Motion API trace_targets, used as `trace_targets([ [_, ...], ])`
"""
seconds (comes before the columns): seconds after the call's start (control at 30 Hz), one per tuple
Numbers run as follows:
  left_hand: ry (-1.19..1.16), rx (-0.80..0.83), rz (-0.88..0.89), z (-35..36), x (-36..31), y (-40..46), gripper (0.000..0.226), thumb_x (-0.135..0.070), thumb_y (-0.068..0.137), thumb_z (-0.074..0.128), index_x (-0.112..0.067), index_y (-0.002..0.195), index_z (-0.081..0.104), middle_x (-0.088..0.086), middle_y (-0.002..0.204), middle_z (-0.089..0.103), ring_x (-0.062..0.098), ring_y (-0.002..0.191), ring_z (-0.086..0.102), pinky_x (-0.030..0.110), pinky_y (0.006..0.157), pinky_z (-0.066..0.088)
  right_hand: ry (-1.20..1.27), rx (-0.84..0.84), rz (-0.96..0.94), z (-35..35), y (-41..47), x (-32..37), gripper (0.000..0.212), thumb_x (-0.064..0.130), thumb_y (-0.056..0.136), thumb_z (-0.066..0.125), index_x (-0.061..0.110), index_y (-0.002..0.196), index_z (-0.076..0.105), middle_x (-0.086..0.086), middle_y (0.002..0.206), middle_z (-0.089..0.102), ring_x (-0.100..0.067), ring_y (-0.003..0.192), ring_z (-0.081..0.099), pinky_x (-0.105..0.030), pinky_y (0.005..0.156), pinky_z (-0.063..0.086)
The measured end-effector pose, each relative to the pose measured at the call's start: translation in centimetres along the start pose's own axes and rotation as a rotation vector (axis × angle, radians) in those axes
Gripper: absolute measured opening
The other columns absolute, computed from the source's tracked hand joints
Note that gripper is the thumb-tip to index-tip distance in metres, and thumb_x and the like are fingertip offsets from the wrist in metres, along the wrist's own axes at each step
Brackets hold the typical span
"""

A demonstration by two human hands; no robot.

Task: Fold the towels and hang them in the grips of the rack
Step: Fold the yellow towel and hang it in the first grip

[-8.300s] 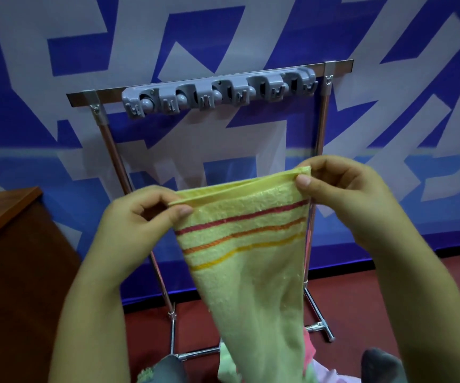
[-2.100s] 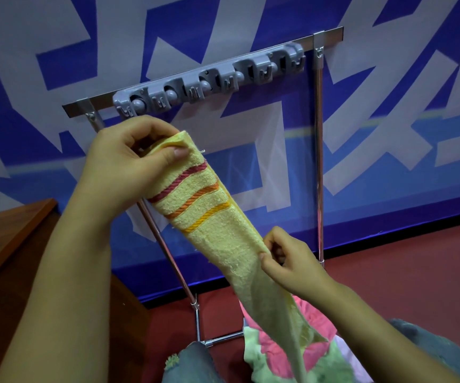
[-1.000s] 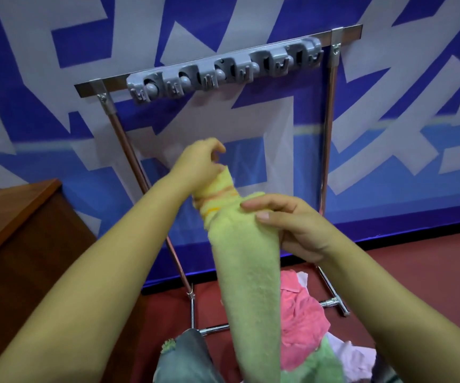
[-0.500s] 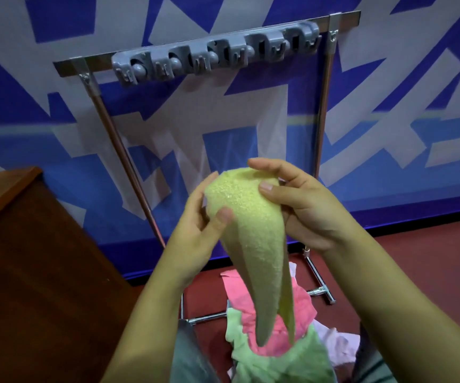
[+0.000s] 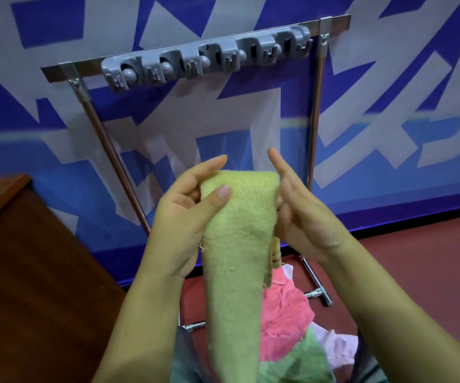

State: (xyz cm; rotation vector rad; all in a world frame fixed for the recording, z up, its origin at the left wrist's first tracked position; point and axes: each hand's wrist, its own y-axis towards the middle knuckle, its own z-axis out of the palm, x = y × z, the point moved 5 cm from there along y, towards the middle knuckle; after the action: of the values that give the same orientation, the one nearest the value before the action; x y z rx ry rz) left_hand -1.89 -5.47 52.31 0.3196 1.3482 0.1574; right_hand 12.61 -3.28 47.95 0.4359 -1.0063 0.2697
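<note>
A folded yellow towel [image 5: 237,244] hangs doubled between my two hands in front of the rack. My left hand [image 5: 184,217] pinches its top left edge, thumb on the front. My right hand [image 5: 303,217] presses its right side with the palm, fingers stretched upward. The striped end is hidden behind the fold, with only a fringe showing at the right edge. Above stands the metal rack [image 5: 315,128] with a grey bar of grips [image 5: 206,62] across its top rail, all of them without towels.
A pile of pink [image 5: 284,310], green [image 5: 297,363] and pale towels [image 5: 336,346] lies on the red floor below. A brown wooden cabinet [image 5: 30,258] stands at the left. A blue and white patterned wall is behind the rack.
The towel was doubled over from its striped end, so the stripes are now hidden. My hands shifted to its top fold, and my right hand's fingers have opened flat against its side.
</note>
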Motion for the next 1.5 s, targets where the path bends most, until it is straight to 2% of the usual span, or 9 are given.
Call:
trace_targets([
  [0.07,0.006,-0.008,-0.034,-0.1,0.0,0.2,0.034,-0.011,0.07,0.065,-0.023,0.102,0.069,-0.004,0.083,0.069,0.011,0.08,0.066,0.024,0.071,0.056,-0.173,0.031,-0.058,0.4,-0.5,-0.1,0.081,0.049,0.067,0.074,0.057,0.134,0.029,-0.01,0.065,0.032,-0.021,0.06,0.029,-0.043,0.067,0.032],
  [0.13,-0.001,-0.008,-0.076,-0.2,0.2,0.2,0.035,-0.011,0.071,0.065,-0.02,0.105,0.068,0.001,0.084,0.068,0.014,0.08,0.066,0.027,0.072,0.057,-0.265,0.06,-0.136,1.1,-1.0,0.2,0.077,0.035,0.073,0.074,0.06,0.132,0.031,-0.015,0.076,0.042,-0.025,0.072,0.04,-0.047,0.074,0.041],
  [0.37,-0.01,-0.051,-0.134,-1.6,0.3,0.6,0.043,-0.029,0.074,0.068,-0.025,0.116,0.064,0.006,0.104,0.066,0.015,0.087,0.066,0.028,0.074,0.056,-0.491,-0.032,-0.286,2.9,-1.1,2.2,0.048,-0.004,0.085,0.059,0.032,0.117,0.058,0.022,0.088,0.068,0.007,0.085,0.06,-0.01,0.077,0.047],
  [0.5,0.001,0.018,-0.112,-1.9,0.5,0.2,0.068,-0.06,0.062,0.073,-0.042,0.125,0.053,0.0,0.103,0.069,0.015,0.091,0.065,0.03,0.079,0.054,-0.373,-0.046,-0.293,3.5,-0.2,3.0,0.039,-0.005,0.089,0.052,0.024,0.113,0.06,0.016,0.081,0.069,0.003,0.078,0.062,-0.012,0.07,0.048],
  [0.63,-0.028,0.077,-0.053,-1.3,0.7,0.0,0.08,-0.035,0.06,0.081,-0.043,0.131,0.044,-0.001,0.11,0.07,0.016,0.101,0.066,0.027,0.078,0.055,-0.347,-0.009,-0.301,3.5,0.5,3.6,0.039,0.001,0.089,0.05,0.023,0.121,0.056,0.009,0.087,0.067,-0.005,0.082,0.061,-0.018,0.073,0.05],
  [0.87,-0.064,0.013,0.057,0.3,-0.8,0.6,0.055,-0.008,0.073,0.065,-0.035,0.12,0.054,0.001,0.089,0.074,0.014,0.085,0.069,0.027,0.07,0.056,-0.415,0.05,-0.317,3.0,-0.1,5.3,0.052,0.0,0.09,0.05,0.023,0.135,0.038,0.016,0.08,0.062,0.003,0.079,0.058,-0.015,0.075,0.048],
  [0.97,-0.093,0.023,0.053,1.1,-0.9,0.9,0.049,-0.005,0.077,0.058,-0.03,0.119,0.055,0.001,0.081,0.073,0.014,0.079,0.07,0.028,0.067,0.056,-0.452,0.088,-0.284,2.6,-0.4,5.2,0.061,-0.001,0.088,0.054,0.027,0.138,0.032,0.019,0.072,0.057,0.004,0.073,0.054,-0.012,0.073,0.047],
  [1.1,-0.053,0.011,0.042,1.1,-0.7,0.8,0.049,-0.006,0.075,0.06,-0.029,0.119,0.057,0.001,0.08,0.071,0.014,0.076,0.068,0.028,0.066,0.056,-0.518,0.041,-0.249,2.1,-0.3,4.6,0.057,-0.002,0.087,0.056,0.031,0.132,0.045,0.005,0.099,0.063,-0.009,0.094,0.058,-0.025,0.09,0.051],
  [1.5,0.295,-0.089,0.268,-1.3,-3.1,0.1,0.043,-0.016,0.076,0.067,-0.035,0.114,0.058,-0.009,0.079,0.07,0.007,0.081,0.066,0.024,0.073,0.056,-0.79,-0.026,-0.407,3.9,-0.5,5.0,0.044,0.0,0.086,0.06,0.026,0.121,0.057,0.019,0.109,0.063,0.005,0.1,0.06,-0.018,0.089,0.047],
])
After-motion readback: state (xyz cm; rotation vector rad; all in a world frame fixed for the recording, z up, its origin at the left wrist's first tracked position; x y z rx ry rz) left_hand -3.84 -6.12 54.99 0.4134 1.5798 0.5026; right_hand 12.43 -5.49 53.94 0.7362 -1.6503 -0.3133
